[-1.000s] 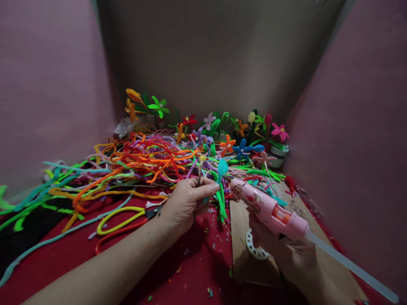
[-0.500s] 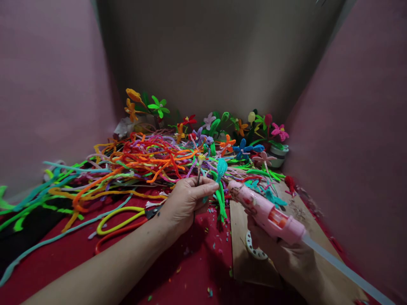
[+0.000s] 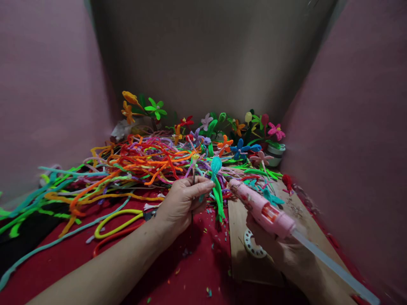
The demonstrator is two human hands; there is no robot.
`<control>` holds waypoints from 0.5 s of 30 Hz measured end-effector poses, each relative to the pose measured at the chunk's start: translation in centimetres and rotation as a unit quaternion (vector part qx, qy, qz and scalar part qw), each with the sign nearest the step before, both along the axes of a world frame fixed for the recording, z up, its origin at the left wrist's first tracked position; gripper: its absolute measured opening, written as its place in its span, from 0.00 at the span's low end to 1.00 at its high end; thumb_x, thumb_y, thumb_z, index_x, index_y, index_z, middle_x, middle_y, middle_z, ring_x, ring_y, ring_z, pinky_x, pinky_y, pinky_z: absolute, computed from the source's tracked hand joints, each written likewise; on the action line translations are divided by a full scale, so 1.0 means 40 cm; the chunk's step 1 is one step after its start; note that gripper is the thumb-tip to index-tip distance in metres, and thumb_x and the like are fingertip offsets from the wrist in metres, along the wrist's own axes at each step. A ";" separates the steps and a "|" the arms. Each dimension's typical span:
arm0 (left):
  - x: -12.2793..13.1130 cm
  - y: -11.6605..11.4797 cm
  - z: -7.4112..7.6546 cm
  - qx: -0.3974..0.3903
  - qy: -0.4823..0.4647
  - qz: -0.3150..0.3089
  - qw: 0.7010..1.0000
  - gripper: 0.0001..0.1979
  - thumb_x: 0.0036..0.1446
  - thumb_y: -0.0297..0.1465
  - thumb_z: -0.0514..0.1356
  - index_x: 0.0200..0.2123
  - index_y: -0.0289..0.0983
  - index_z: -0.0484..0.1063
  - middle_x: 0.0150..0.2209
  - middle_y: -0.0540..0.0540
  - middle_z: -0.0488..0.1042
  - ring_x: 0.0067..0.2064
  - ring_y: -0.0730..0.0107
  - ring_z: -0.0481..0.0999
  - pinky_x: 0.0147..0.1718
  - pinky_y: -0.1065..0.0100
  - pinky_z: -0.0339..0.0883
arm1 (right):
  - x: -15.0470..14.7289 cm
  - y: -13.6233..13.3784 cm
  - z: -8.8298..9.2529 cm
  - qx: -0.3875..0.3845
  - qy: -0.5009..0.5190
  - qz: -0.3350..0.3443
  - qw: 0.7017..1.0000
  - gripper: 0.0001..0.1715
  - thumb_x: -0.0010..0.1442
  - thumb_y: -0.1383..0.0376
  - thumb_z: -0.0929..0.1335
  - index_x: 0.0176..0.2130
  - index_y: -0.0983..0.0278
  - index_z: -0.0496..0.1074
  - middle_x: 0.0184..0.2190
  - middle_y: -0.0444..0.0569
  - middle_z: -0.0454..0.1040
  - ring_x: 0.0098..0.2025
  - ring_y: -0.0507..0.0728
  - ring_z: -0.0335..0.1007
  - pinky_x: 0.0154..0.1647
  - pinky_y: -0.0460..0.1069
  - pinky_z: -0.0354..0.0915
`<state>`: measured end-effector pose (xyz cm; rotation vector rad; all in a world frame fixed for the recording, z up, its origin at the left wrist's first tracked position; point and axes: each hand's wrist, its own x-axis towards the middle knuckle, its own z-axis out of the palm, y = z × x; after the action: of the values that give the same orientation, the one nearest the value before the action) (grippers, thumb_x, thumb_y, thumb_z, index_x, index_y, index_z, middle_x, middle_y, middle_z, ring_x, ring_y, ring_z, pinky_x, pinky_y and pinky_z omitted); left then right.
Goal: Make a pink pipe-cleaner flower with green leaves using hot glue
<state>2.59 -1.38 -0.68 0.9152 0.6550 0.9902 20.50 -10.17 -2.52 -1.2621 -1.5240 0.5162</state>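
Observation:
My left hand (image 3: 187, 197) is closed, pinching a teal pipe-cleaner petal (image 3: 216, 166) between thumb and finger. The same hand also holds a thin dark stem with a small pale yellow tip (image 3: 195, 158), which stands upright. My right hand (image 3: 270, 241) is wrapped round a pink hot glue gun (image 3: 260, 207), with a long translucent glue stick (image 3: 330, 258) running out of its back. The gun's nozzle points up and left, just right of the petal and apart from it. Green pipe cleaners (image 3: 218, 201) lie behind the petal.
A tangle of coloured pipe cleaners (image 3: 143, 156) covers the back left. Scissors with yellow and red handles (image 3: 119, 214) lie by my left forearm. Several pipe-cleaner flowers (image 3: 240, 149) stand behind. A wooden board (image 3: 251, 271) bears a white spool (image 3: 251, 245) and teal petals (image 3: 271, 197).
The whole view has shifted slightly, so most things sit a little further left. Both hands keep their hold, and the glue gun stays close beside the teal petal.

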 end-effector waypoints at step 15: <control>0.022 -0.007 -0.009 -0.023 0.041 -0.002 0.999 0.09 0.43 0.29 0.65 0.24 0.34 0.66 0.13 0.59 0.53 0.13 0.88 0.45 0.12 0.81 0.42 | 0.275 -0.183 -0.118 -0.012 -0.343 -0.271 0.900 0.18 0.55 0.60 0.63 0.44 0.65 0.68 0.37 0.54 0.72 0.37 0.59 0.71 0.35 0.50 0.65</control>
<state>3.47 -1.66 -1.03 0.9193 0.7423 0.9345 31.51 -17.50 -7.22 -1.9244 -1.6049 -0.3180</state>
